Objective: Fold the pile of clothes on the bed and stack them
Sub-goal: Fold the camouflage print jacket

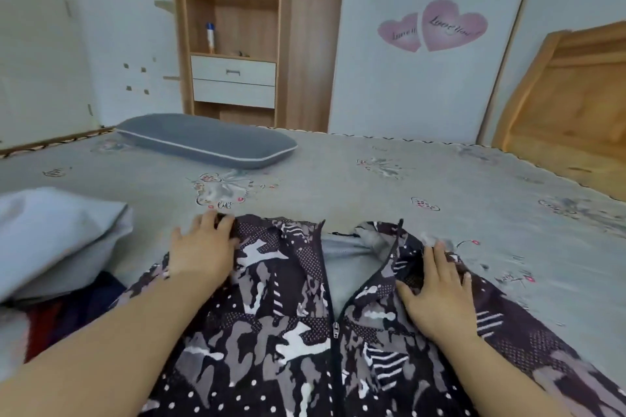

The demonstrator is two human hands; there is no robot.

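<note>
Right, the jacket [291, 308] lies spread front-up on the bed [372, 186], zip part open near the collar so the grey lining shows, and both hands are on it. The left hand [200, 250] is at the far left shoulder, fingers curled over the fabric edge there, so it looks to be gripping the jacket. The right hand [437, 294] lies flat on the right chest panel, fingers straight, pressing and not gripping. This looks like the smoothing step before the first fold, and that is where trouble could come. The cloth looks thin and slippery, so a pull from the left hand alone could drag the whole jacket sideways under the flat right hand and bunch the front. The half-open zip is another risk: the two collar sides already sit unevenly, and folding over that gap would trap a ridge and leave a lopsided bundle. To the left, the pile [57, 247] of grey, red and dark clothes sits just beside the left sleeve, and a sweep of that forearm could knock it over. The pillow [206, 140] is well apart, no bother.
</note>
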